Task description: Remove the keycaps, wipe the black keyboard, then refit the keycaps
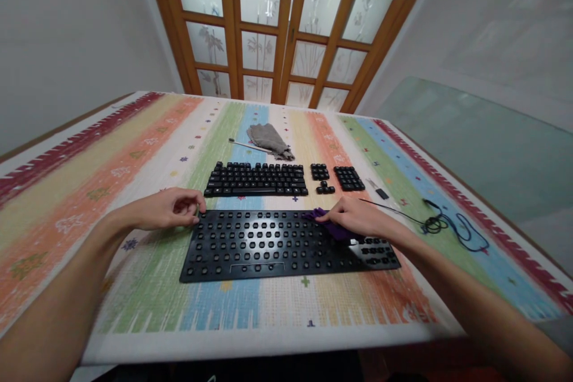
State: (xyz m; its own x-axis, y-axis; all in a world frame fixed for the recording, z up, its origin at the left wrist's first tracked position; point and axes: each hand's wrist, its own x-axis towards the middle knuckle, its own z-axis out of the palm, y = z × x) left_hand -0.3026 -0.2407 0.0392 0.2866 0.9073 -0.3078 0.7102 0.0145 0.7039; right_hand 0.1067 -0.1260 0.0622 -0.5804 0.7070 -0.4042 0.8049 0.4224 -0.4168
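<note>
A black keyboard (268,245) with its keycaps off lies flat in front of me, bare switch posts showing in rows. At its far left corner, my left hand (176,208) is closed, with thumb and fingertips gripping the edge. My right hand (353,215) pinches a purple cloth (333,228) and presses it on the keyboard's upper right part. Beyond the keyboard, loose black keycaps (255,179) stand in rows like a full layout. Smaller keycap groups sit to their right, among them a number pad block (349,178).
A grey cloth (271,138) lies farther back, with a thin stick-like brush (248,144) beside it. Right of the keycaps is a small black-ended tool (381,193). A coiled black cable (436,224) runs across the right side of the striped tablecloth (152,286).
</note>
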